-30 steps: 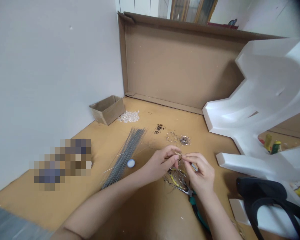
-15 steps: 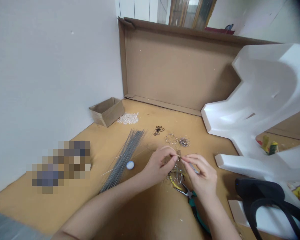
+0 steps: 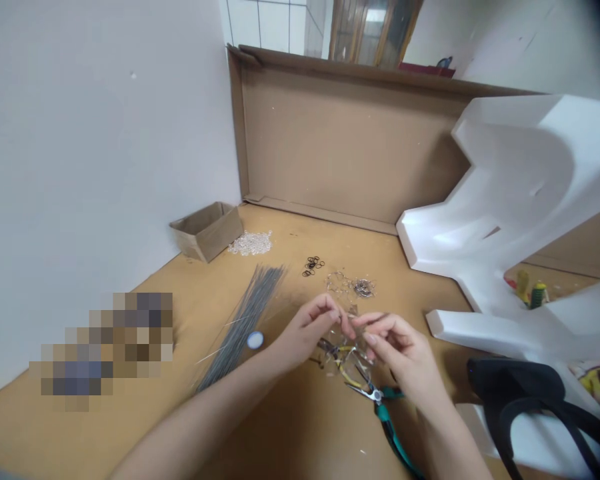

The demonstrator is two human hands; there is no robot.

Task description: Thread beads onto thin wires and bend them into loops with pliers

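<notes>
The left hand (image 3: pixel 309 331) and the right hand (image 3: pixel 397 350) hover close together over the tabletop (image 3: pixel 205 300), both curled narrow, with their fingertips almost meeting. Whether they pinch a thin strand between them is too blurred to tell (a tiny tan scrap (image 3: pixel 353 310) shows just above that spot). Directly below the hands lies a loose wire tangle (image 3: pixel 347 357), with yellow-handled pliers (image 3: pixel 344 363) partly buried in it. Green-handled pliers (image 3: pixel 387 420) sit just beside the tangle, their steel nose (image 3: pixel 367 393) pointing toward it and their handles running down beneath the right forearm.

Farther up the table, a small wire cluster (image 3: pixel 343 283) lies near a denser wire knot (image 3: pixel 363 288), and black rubber rings (image 3: pixel 313 265) are scattered just left of them. To the left is a long bundle of gray rods (image 3: pixel 240 330), with a white bottle cap (image 3: pixel 255 340) just beside it. Clear beads (image 3: pixel 247 244) are heaped by a small cardboard box (image 3: pixel 206 231) in the corner. A cardboard sheet (image 3: pixel 340 140) stands upright along the back edge, white foam packing (image 3: pixel 525 200) rises on the right, and a black strap (image 3: pixel 525 400) lies in the lower right. A pixelated patch (image 3: pixel 100 350) hides whatever is at the left.
</notes>
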